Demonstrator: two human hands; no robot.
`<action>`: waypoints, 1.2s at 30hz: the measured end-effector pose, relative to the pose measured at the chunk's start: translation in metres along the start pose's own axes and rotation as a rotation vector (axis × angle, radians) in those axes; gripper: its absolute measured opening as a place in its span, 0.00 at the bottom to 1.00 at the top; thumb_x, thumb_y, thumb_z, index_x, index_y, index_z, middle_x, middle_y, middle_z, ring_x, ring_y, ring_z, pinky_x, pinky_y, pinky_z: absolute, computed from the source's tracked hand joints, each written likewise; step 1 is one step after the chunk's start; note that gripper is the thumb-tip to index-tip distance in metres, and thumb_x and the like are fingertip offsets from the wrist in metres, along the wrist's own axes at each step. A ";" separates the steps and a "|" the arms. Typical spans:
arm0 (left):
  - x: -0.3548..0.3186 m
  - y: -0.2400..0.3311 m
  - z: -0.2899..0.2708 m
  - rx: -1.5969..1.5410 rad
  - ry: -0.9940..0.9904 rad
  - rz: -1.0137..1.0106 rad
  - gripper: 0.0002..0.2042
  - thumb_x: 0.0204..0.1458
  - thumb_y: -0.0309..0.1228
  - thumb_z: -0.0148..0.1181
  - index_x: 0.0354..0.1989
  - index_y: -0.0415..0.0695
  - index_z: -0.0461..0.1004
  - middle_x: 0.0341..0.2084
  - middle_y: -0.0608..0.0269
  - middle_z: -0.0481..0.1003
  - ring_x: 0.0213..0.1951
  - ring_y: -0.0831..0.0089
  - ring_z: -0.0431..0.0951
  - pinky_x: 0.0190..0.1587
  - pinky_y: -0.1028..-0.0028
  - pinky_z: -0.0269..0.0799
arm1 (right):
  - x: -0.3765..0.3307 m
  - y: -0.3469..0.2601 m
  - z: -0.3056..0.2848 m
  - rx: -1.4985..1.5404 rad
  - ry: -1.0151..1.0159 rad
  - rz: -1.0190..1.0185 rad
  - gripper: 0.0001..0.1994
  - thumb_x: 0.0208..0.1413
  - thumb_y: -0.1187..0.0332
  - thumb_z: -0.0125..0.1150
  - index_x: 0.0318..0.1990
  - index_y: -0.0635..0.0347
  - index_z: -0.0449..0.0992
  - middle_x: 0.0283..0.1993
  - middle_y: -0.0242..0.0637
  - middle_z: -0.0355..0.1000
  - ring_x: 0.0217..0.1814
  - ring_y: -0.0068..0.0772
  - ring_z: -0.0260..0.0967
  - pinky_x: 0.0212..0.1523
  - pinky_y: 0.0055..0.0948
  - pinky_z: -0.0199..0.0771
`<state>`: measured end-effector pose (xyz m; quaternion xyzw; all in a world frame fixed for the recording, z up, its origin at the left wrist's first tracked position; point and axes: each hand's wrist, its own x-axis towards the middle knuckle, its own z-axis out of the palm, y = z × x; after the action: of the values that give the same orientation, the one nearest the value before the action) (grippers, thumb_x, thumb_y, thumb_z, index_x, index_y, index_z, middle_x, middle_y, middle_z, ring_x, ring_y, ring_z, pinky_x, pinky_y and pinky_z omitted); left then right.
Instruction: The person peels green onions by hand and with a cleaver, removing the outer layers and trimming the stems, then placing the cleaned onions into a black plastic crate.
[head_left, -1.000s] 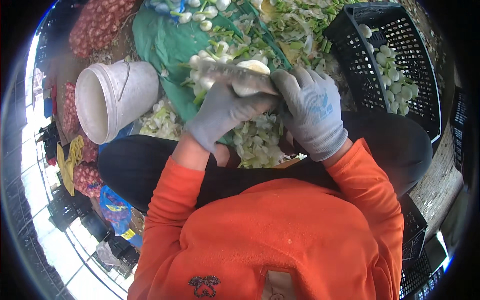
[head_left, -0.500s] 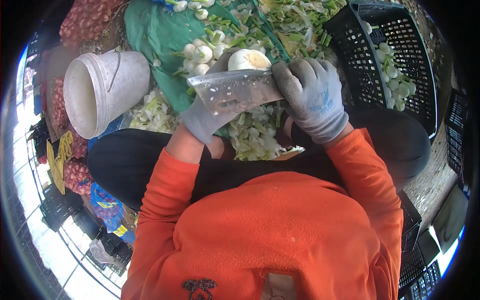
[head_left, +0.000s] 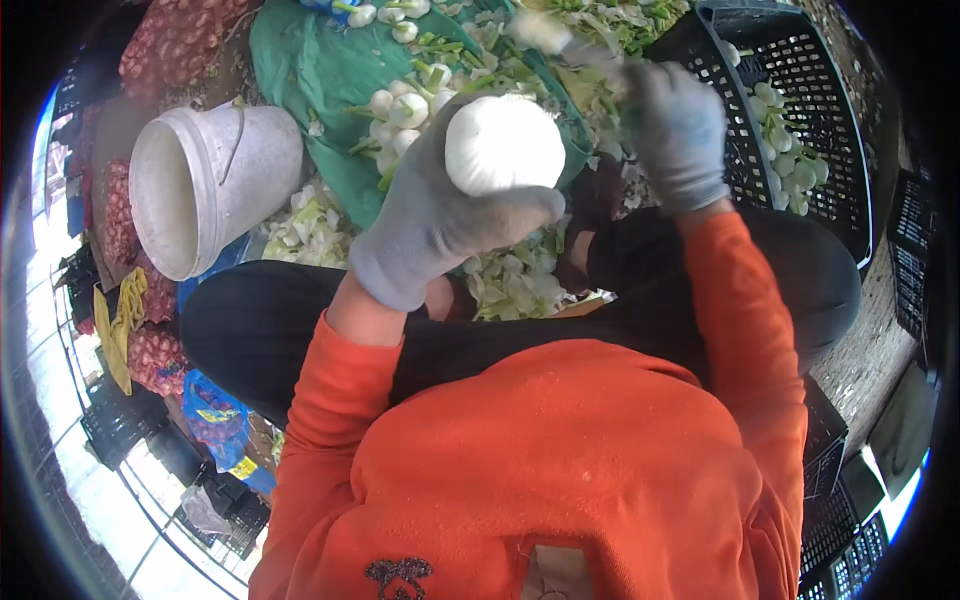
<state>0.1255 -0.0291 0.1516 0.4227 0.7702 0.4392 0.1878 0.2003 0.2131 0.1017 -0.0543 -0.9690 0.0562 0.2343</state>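
A large round white onion [head_left: 505, 146], its papery skin smooth, rests in my left hand [head_left: 415, 215], which wears a grey glove. The fingers curl behind it and the thumb lies along its near side. To the right, my right hand [head_left: 680, 135], also gloved, is smeared by motion but looks closed around the handle of a wide-bladed knife [head_left: 595, 58]. The blade is a pale blur pointing up and left. Near its tip is a blurred whitish piece [head_left: 540, 32] that I cannot make out clearly. More white onions with green stems [head_left: 408, 110] lie just beyond my left hand.
A green sheet [head_left: 300, 60] spreads ahead under onions and trimmings. At the left a white bucket [head_left: 215, 185] lies tipped. A black crate [head_left: 720, 110] with onions stands right. Peelings [head_left: 515, 280] lie between my legs; net sacks [head_left: 165, 50] are at far left.
The knife has left the onion as my right hand swung up and right. My left hand has turned the onion, which now shows a round, smooth side instead of the cut face.
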 end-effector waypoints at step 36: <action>0.319 -0.251 0.050 0.703 -0.088 -0.623 0.32 0.50 0.42 0.61 0.63 0.48 0.59 0.52 0.50 0.73 0.53 0.55 0.75 0.53 0.58 0.72 | 0.051 -0.005 -0.049 1.251 -0.226 1.525 0.11 0.53 0.65 0.59 0.40 0.60 0.69 0.24 0.28 0.64 0.22 0.18 0.58 0.24 0.18 0.55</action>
<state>-0.1463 0.1927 -0.0593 0.2277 0.9536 0.0565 0.1885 0.1776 0.2191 0.1685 -0.5242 -0.4871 0.6980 0.0283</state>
